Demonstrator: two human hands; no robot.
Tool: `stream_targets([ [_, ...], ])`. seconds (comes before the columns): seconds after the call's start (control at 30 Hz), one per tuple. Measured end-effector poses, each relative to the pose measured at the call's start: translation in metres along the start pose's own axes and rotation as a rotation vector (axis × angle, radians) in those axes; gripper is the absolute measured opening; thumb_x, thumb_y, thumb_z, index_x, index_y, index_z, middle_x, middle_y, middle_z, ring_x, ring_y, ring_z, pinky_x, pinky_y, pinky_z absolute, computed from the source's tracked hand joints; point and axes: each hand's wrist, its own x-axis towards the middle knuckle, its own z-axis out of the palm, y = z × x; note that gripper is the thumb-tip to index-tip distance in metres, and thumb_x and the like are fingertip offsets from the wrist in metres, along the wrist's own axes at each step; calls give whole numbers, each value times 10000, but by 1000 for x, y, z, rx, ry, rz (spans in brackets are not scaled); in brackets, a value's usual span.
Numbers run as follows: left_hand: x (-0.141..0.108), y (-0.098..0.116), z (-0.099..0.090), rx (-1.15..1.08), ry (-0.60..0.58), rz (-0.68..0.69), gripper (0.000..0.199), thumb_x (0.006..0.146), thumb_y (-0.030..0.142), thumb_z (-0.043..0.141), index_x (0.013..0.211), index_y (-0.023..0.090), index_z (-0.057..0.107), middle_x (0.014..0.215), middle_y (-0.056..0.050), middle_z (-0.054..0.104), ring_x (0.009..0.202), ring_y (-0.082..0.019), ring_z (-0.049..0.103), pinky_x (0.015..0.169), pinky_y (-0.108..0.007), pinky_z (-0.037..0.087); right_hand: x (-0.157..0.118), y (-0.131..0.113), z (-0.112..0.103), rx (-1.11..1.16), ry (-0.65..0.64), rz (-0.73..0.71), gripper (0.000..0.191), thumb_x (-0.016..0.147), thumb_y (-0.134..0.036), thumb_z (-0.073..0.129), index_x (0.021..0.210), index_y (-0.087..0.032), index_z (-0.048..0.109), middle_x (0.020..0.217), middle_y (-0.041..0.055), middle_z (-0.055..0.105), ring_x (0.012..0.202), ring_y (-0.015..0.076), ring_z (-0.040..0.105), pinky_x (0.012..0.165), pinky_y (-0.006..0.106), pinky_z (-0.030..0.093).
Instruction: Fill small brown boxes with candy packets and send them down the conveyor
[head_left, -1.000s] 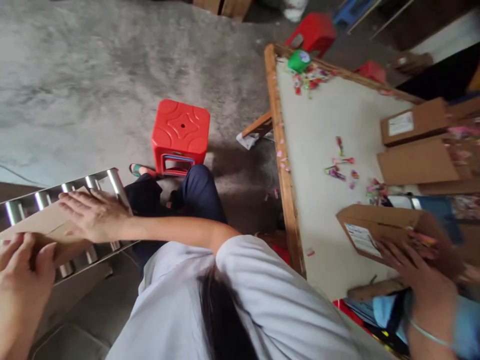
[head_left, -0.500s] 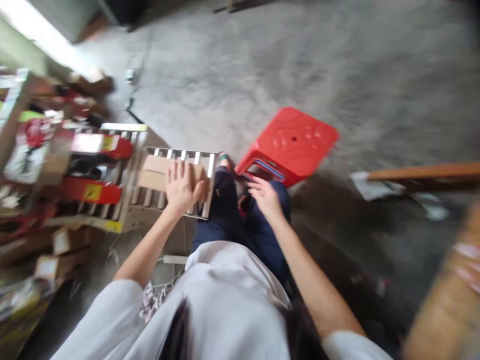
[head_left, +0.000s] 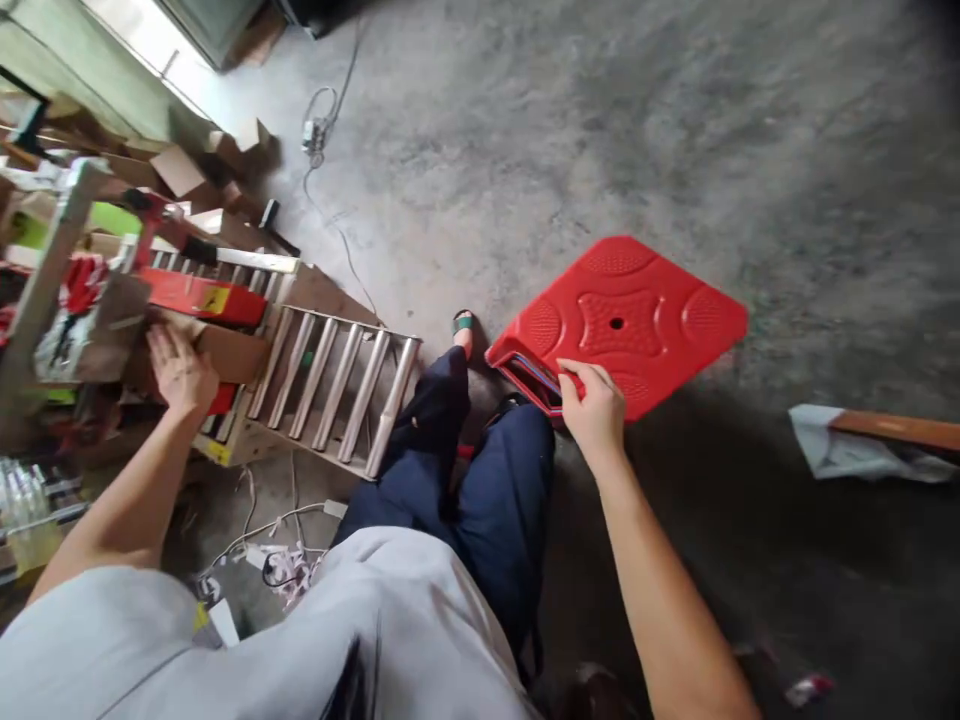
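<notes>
My left hand lies flat with fingers stretched out on a brown cardboard box. The box is at the left, between red parts of a roller machine marked with yellow labels; its far end is partly hidden by my hand and the machine frame. At the right, my right hand has its fingers curled round the near edge of a red plastic stool, beside the opening in its side. The fingertips are partly hidden by the stool's edge.
A short roller conveyor ends beside my legs. Loose cables and pinkish scraps lie on the floor below it. Cardboard boxes are piled behind the machine. A wooden bar with white wrapping is at the right.
My left hand and the cardboard box have moved left, off the short rollers and into the machine. My right hand has closed on the stool, which now sits further right.
</notes>
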Motion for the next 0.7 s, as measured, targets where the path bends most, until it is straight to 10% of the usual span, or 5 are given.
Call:
stream_targets([
  [0.23, -80, 171, 103, -151, -368, 290, 781, 953, 500, 475, 1575, 96, 233, 1624, -232, 266, 1530, -337, 236, 1239, -604, 35, 133, 1, 45, -326, -319, -348, 522, 913, -370, 605, 1392, -164, 565, 1467, 163, 513, 1374, 342, 419, 1144, 558, 316],
  [0.43, -96, 177, 116, -120, -478, 171, 682, 976, 365, 441, 1586, 149, 226, 1541, -203, 444, 1436, -289, 437, 1261, -556, 61, 197, 27, 78, -543, -594, -458, 403, 953, -436, 458, 877, -158, 739, 898, 152, 702, 961, 294, 607, 1050, 495, 378],
  [0.7, -96, 181, 97, -284, -715, 36, 725, 863, 286, 514, 1559, 209, 325, 1548, -156, 454, 1470, -282, 387, 1265, -583, 116, 205, 15, 7, -503, -443, -426, 302, 860, -399, 503, 609, -317, 649, 617, 55, 598, 604, 284, 631, 651, 510, 533],
])
